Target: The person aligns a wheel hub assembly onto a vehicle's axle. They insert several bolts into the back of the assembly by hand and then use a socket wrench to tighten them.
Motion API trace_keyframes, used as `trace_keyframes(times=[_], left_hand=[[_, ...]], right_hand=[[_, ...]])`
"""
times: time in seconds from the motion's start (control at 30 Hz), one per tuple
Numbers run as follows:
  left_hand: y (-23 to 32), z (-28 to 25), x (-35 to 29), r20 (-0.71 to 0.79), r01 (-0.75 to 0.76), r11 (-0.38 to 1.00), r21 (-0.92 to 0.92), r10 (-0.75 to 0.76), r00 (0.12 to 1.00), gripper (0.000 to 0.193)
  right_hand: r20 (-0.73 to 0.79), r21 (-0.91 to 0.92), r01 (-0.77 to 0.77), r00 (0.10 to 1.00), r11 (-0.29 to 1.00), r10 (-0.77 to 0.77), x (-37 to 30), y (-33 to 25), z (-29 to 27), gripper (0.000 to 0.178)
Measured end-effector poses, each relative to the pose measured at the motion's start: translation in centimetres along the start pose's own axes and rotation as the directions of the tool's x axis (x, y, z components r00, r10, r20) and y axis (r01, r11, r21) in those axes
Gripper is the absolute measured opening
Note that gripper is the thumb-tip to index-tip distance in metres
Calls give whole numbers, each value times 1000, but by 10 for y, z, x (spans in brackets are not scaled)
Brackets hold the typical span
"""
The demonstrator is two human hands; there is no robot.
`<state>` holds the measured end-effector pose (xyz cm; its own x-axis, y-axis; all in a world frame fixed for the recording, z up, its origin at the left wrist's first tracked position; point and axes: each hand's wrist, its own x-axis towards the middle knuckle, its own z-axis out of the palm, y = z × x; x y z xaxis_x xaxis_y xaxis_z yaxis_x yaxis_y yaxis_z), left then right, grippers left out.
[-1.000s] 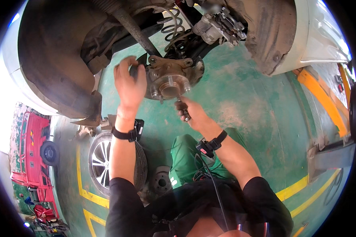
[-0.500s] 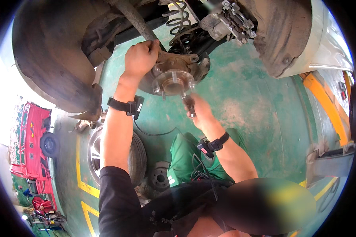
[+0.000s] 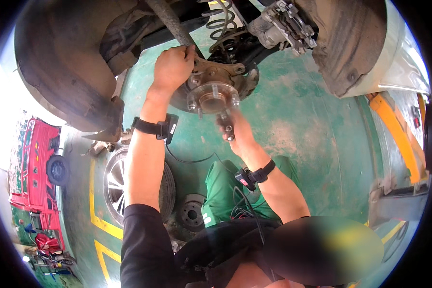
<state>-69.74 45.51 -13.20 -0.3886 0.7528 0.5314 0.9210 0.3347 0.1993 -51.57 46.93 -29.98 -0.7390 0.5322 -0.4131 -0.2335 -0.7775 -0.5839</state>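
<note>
In front of me is a bare wheel hub (image 3: 213,99) with several studs round a shiny, rusty-centred flange. Behind it sits the rusty hub carrier (image 3: 216,72). My left hand (image 3: 174,68) is closed over the carrier's upper left side, its fingertips partly hidden behind it. Just below the flange, my right hand (image 3: 240,132) wraps round a short, dark metal piece (image 3: 229,129) with a bright round end. Its upper end is close to a lower stud; I cannot tell whether they touch. Bands with small devices are strapped to both forearms.
A brake caliper (image 3: 278,26) hangs at the upper right, near a coil spring (image 3: 220,21) and a damper tube (image 3: 170,21). A wheel (image 3: 165,192) and brake disc (image 3: 192,212) lie on the green floor. A yellow lift arm (image 3: 393,134) stands right; a red vehicle (image 3: 36,173) is left.
The view has shifted slightly. My left hand keeps its hold on the carrier. My right hand and the metal piece have turned a little, staying just below the flange.
</note>
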Motion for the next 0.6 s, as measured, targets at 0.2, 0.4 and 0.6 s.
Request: trace_keyframes(times=[0.2,0.4,0.6], left_hand=[[-2,3,0,-13,6,1000,21,-6,1000,41],[1,2,0,-30,-9,999,43,10,999,40],[-1,3,0,-29,-9,999,37,10,1000,40]], right_hand=[[23,45,-20,1000,999,19,-8,1,1,36],[-84,48,76,994,996,-72,4,12,-12,35],[-50,69,72,996,995,-69,3,6,-9,33]])
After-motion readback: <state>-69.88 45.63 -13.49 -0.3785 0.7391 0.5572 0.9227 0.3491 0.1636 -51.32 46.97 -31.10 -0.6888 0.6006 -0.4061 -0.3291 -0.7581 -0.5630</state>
